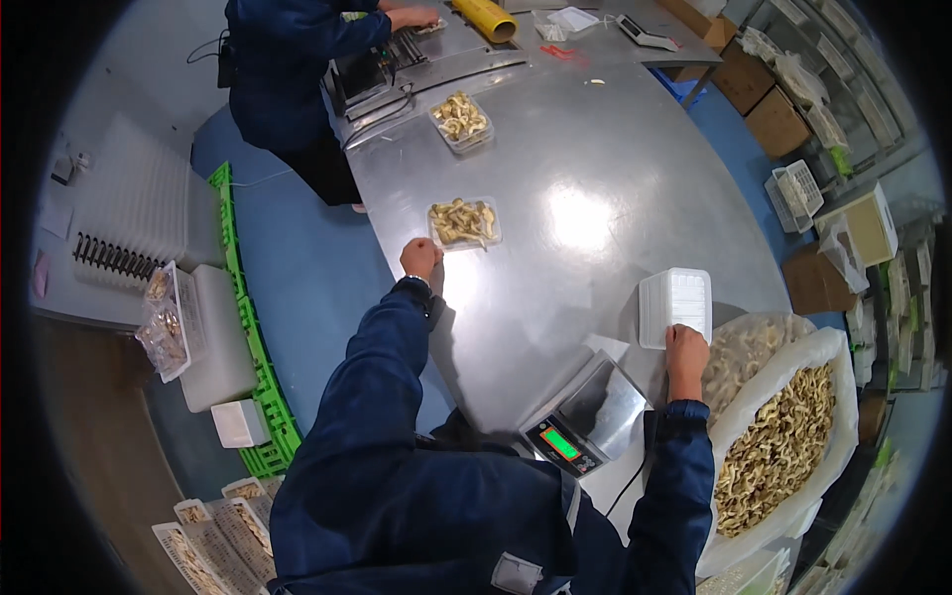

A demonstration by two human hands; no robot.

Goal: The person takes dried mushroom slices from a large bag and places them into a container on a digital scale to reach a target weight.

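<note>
My left hand (421, 259) is at the near left corner of a clear plastic tray of mushrooms (465, 223); its fingers are curled, and whether they grip the rim cannot be told. Farther up the steel table stands another filled mushroom tray (461, 123). On the right, my right hand (687, 353) rests at the near edge of a stack of white plastic trays (677, 305), its fingers hidden from view. Between my arms and nearer to me sits a digital scale (587, 416) with a lit green display and a bare steel plate. A large lined bag of mushrooms (777, 446) stands beside my right forearm.
A co-worker (297, 74) in dark blue works at a wrapping machine (394, 67) at the table's far left. A yellow roll (487, 18) lies beyond. A green plastic pallet (256, 349) stands on the floor at left; cardboard boxes (777, 123) and shelving line the right.
</note>
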